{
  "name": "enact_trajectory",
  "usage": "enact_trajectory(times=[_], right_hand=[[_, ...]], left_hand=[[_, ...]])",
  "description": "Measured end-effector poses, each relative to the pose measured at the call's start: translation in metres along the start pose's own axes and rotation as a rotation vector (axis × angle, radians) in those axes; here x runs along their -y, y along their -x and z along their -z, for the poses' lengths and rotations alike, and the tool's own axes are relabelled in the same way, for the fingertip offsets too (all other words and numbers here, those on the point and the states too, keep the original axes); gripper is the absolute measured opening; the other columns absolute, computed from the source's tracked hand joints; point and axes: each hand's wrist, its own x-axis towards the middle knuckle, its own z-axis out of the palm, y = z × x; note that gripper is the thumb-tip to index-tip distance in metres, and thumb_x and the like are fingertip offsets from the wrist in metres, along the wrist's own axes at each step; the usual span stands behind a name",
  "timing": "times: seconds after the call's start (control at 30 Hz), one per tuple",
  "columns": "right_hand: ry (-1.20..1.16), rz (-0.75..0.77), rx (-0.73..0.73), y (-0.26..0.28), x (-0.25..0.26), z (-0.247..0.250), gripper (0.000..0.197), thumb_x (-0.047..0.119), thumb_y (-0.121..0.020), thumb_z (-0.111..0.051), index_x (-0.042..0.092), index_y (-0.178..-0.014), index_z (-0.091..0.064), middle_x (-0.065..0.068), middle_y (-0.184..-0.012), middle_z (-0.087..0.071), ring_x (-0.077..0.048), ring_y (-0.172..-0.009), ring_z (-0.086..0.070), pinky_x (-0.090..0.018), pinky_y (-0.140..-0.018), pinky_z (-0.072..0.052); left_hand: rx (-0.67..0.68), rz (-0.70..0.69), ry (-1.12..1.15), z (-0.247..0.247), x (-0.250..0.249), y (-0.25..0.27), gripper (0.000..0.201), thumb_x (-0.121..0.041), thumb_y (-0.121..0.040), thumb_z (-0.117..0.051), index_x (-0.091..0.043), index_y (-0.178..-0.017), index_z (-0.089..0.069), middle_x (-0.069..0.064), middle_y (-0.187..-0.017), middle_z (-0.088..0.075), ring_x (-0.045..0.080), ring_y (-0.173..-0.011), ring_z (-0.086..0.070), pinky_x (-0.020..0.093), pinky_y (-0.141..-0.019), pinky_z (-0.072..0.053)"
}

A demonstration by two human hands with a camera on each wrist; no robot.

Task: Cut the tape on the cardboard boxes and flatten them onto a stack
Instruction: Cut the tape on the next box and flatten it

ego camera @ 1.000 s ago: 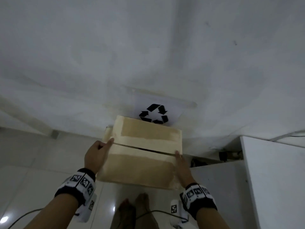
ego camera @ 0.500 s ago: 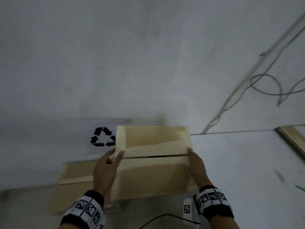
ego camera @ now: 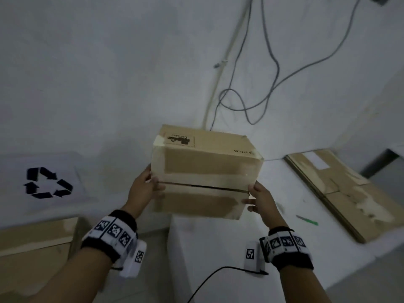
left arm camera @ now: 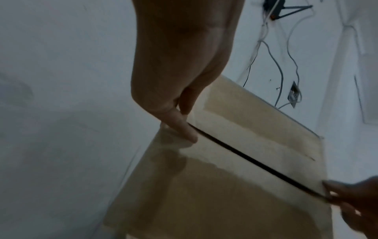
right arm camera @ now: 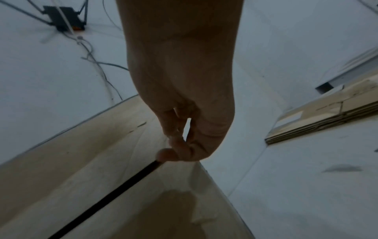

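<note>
I hold a brown cardboard box (ego camera: 205,169) in the air between both hands, its taped face with a dark open seam turned toward me. My left hand (ego camera: 145,186) grips its left edge, thumb lying by the seam end (left arm camera: 184,127). My right hand (ego camera: 259,200) grips the right edge, thumb tip at the other end of the seam (right arm camera: 163,154). The box's top side carries a black printed label (ego camera: 179,139). A stack of flattened cardboard (ego camera: 341,189) lies on the white table (ego camera: 218,241) at the right. A green cutter (ego camera: 307,220) lies on the table beside the stack.
A white sheet with a black recycling symbol (ego camera: 47,182) hangs on the wall at left, with another cardboard box (ego camera: 35,248) below it. Grey cables (ego camera: 247,101) run down the wall behind. A black cable (ego camera: 214,278) crosses the table's near part.
The view has swung right, the recycling symbol sliding off to the left. The box in my hands has come over the white table and tilted, so its labelled top shows.
</note>
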Motion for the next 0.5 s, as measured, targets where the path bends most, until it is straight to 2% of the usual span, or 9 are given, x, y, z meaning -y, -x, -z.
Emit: enact_trajectory(times=[0.07,0.17,0.23,0.3,0.33,0.37,0.4,0.43,0.5], right_hand=[[-0.081,-0.022,0.001,0.003,-0.007,0.03,0.026,0.015,-0.105,-0.041,0.021,-0.124,-0.059,-0.002,-0.102,-0.064,-0.021,-0.074,-0.068,-0.022,-0.051,-0.046],[-0.285,0.003,-0.036,0.01,-0.015,0.064,0.023,0.005,-0.103,-0.042,0.014,-0.123,-0.051,-0.001,-0.106,-0.058,-0.014,-0.09,-0.064,-0.022,-0.067,-0.058],[-0.448,0.016,-0.079,0.011,-0.029,0.081,0.028,0.005,-0.103,-0.044,0.019,-0.128,-0.042,-0.002,-0.109,-0.057,-0.016,-0.099,-0.06,-0.038,-0.081,-0.06],[-0.48,0.074,-0.134,0.009,-0.049,0.094,0.07,0.0,-0.093,-0.06,0.025,-0.146,-0.023,-0.009,-0.118,-0.055,-0.026,-0.112,-0.057,-0.053,-0.092,-0.053],[-0.415,0.078,-0.164,0.007,-0.057,0.097,0.094,-0.001,-0.082,-0.071,0.026,-0.151,-0.014,-0.009,-0.12,-0.054,-0.027,-0.116,-0.055,-0.053,-0.093,-0.052],[-0.369,0.071,-0.178,0.004,-0.064,0.099,0.108,-0.003,-0.075,-0.077,0.024,-0.154,-0.008,-0.009,-0.122,-0.052,-0.026,-0.117,-0.053,-0.049,-0.091,-0.053],[-0.352,0.065,-0.187,0.002,-0.068,0.099,0.111,-0.01,-0.074,-0.076,0.022,-0.154,-0.007,-0.009,-0.123,-0.05,-0.024,-0.117,-0.053,-0.042,-0.087,-0.056],[-0.349,0.067,-0.202,-0.001,-0.074,0.101,0.106,-0.018,-0.076,-0.07,0.019,-0.154,-0.009,-0.008,-0.122,-0.049,-0.02,-0.113,-0.053,-0.032,-0.081,-0.058],[-0.357,0.086,-0.268,-0.008,-0.084,0.103,0.092,-0.025,-0.078,-0.064,0.009,-0.151,-0.019,-0.004,-0.115,-0.048,-0.014,-0.105,-0.054,-0.022,-0.079,-0.058]], left_hand=[[0.049,0.053,0.088,-0.034,-0.013,0.002,0.038,-0.019,-0.099,-0.051,-0.026,-0.136,-0.048,0.015,-0.124,-0.06,0.024,-0.088,-0.066,0.032,-0.068,-0.06],[0.241,0.111,0.272,-0.079,-0.037,0.007,0.036,-0.056,-0.094,-0.047,-0.035,-0.123,-0.055,0.013,-0.124,-0.058,0.023,-0.088,-0.064,0.041,-0.075,-0.057],[0.248,0.172,0.376,-0.1,-0.042,0.006,0.035,-0.063,-0.094,-0.034,-0.041,-0.111,-0.056,0.003,-0.112,-0.06,0.022,-0.094,-0.061,0.05,-0.087,-0.054],[0.256,0.215,0.431,-0.12,-0.038,-0.001,0.045,-0.07,-0.088,-0.039,-0.039,-0.118,-0.054,0.001,-0.118,-0.058,0.025,-0.108,-0.057,0.055,-0.09,-0.052],[0.257,0.24,0.444,-0.128,-0.032,-0.007,0.059,-0.073,-0.081,-0.051,-0.036,-0.126,-0.051,0.004,-0.126,-0.056,0.027,-0.116,-0.054,0.054,-0.088,-0.054],[0.235,0.275,0.456,-0.135,-0.024,-0.015,0.074,-0.071,-0.073,-0.064,-0.031,-0.133,-0.047,0.006,-0.132,-0.052,0.028,-0.12,-0.052,0.051,-0.086,-0.055],[0.212,0.306,0.478,-0.141,-0.019,-0.02,0.08,-0.061,-0.071,-0.074,-0.025,-0.135,-0.044,0.008,-0.132,-0.052,0.027,-0.12,-0.052,0.046,-0.084,-0.057],[0.202,0.336,0.508,-0.146,-0.016,-0.024,0.073,-0.049,-0.074,-0.076,-0.019,-0.133,-0.045,0.008,-0.129,-0.053,0.024,-0.117,-0.054,0.043,-0.085,-0.057],[0.224,0.369,0.56,-0.157,-0.007,-0.032,0.042,-0.027,-0.086,-0.068,-0.014,-0.122,-0.053,0.007,-0.116,-0.06,0.018,-0.106,-0.059,0.038,-0.09,-0.055]])
